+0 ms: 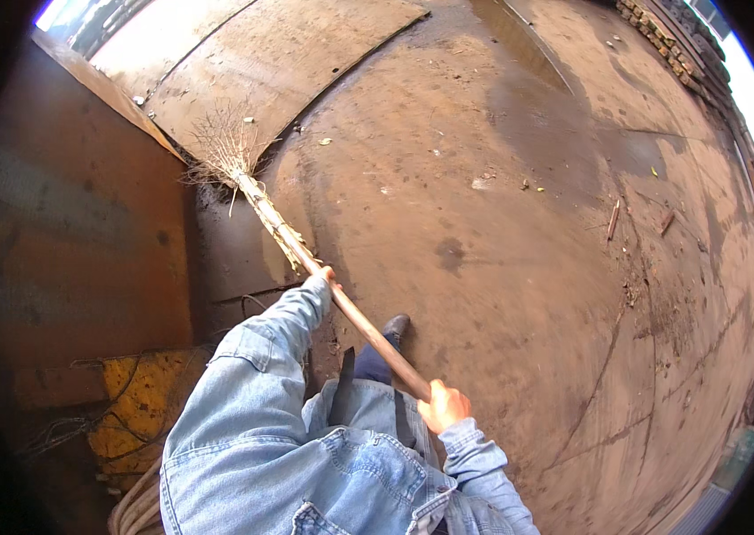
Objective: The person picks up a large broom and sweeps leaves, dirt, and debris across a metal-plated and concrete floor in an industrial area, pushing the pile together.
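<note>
A twig broom (364, 323) slants across the middle of the head view, its wooden handle held in both my hands. My left hand (327, 275) is wrapped round the handle just below the bound part, mostly hidden by its denim sleeve. Closer to my body, my right hand (446, 407) grips the upper end of the handle, the thumb side toward the left. The spread twigs (227, 153) of the broom reach the ground at the far left, beside the foot of a rusty metal wall and the edge of a flat plate.
A tall rusty metal wall (83, 205) stands close on my left, with a yellow metal piece (141, 401), wires and coiled hose (138, 504) below it. Flat plates (297, 45) lie far left. Rusty scraps (613, 220) and debris dot the brown ground; stacked bars (662, 45) are far right.
</note>
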`<state>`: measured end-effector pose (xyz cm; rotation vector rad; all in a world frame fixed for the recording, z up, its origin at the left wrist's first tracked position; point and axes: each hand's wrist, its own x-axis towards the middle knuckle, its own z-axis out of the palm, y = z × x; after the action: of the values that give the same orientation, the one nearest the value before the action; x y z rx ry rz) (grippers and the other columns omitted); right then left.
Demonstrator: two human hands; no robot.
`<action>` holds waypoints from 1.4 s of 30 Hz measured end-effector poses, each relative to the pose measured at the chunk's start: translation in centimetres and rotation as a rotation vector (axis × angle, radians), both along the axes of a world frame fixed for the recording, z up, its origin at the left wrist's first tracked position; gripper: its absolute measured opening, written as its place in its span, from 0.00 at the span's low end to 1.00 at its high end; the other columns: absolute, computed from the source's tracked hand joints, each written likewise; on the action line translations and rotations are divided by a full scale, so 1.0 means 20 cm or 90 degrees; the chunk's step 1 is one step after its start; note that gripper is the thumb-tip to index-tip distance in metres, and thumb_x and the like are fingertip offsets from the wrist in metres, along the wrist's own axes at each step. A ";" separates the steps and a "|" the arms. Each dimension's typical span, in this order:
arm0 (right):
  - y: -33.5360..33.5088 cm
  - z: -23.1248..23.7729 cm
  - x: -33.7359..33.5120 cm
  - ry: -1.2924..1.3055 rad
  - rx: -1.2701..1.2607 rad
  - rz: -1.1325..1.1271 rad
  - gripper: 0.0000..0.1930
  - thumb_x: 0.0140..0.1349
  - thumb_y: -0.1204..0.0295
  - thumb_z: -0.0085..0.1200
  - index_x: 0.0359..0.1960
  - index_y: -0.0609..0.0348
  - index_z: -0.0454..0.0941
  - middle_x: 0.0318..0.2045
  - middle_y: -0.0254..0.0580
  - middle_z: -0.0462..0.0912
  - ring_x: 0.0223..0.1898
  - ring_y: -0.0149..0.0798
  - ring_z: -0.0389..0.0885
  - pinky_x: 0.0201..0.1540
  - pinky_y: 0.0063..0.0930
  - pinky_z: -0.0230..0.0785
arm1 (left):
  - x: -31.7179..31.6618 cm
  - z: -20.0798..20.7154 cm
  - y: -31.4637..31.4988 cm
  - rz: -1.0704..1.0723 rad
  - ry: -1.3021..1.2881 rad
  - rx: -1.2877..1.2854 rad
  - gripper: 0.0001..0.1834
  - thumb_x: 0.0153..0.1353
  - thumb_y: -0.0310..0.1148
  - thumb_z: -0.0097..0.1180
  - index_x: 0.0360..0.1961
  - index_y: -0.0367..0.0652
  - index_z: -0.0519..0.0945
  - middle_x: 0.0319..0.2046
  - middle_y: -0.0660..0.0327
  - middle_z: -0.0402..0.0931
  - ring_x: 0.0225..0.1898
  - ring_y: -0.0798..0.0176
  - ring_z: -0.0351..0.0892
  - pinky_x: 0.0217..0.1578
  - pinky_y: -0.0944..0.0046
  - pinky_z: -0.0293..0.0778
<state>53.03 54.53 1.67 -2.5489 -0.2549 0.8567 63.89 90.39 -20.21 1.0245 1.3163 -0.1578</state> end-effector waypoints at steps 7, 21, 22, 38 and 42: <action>-0.01 0.02 0.08 0.089 0.087 -0.025 0.19 0.49 0.58 0.56 0.32 0.62 0.68 0.24 0.60 0.77 0.29 0.61 0.76 0.29 0.50 0.68 | 0.14 -0.18 -0.12 -0.105 0.122 0.053 0.11 0.48 0.35 0.50 0.28 0.37 0.69 0.13 0.53 0.68 0.11 0.52 0.70 0.14 0.55 0.71; -0.96 0.28 -1.61 0.265 -0.053 -0.395 0.23 0.53 0.59 0.55 0.47 0.59 0.69 0.28 0.61 0.76 0.32 0.57 0.76 0.34 0.46 0.66 | -0.60 0.42 -1.55 -0.592 0.072 -0.130 0.16 0.43 0.37 0.57 0.29 0.34 0.75 0.21 0.51 0.76 0.19 0.55 0.77 0.19 0.57 0.74; -0.95 0.26 -1.58 0.222 -0.065 -0.329 0.21 0.54 0.58 0.55 0.44 0.57 0.70 0.28 0.61 0.76 0.33 0.57 0.76 0.35 0.47 0.66 | -0.61 0.36 -1.53 -0.533 0.063 -0.118 0.16 0.43 0.37 0.57 0.29 0.33 0.75 0.21 0.51 0.76 0.20 0.55 0.78 0.20 0.57 0.75; 0.19 0.73 -0.23 0.162 -0.078 -0.242 0.16 0.52 0.60 0.52 0.37 0.56 0.72 0.28 0.60 0.77 0.34 0.59 0.76 0.35 0.47 0.67 | 0.15 0.36 -0.35 -0.199 0.034 -0.188 0.10 0.46 0.36 0.54 0.25 0.40 0.75 0.16 0.57 0.71 0.20 0.58 0.76 0.20 0.58 0.74; 0.43 0.64 0.06 0.164 -0.103 -0.192 0.16 0.51 0.61 0.53 0.37 0.57 0.72 0.28 0.59 0.77 0.33 0.56 0.76 0.34 0.45 0.67 | 0.10 0.29 -0.20 -0.344 0.079 -0.210 0.17 0.46 0.45 0.55 0.28 0.41 0.79 0.23 0.57 0.77 0.24 0.58 0.77 0.26 0.58 0.73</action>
<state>54.29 63.08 14.55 -2.4957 0.2824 1.1054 65.97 86.37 -14.37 1.0741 1.0486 -0.8310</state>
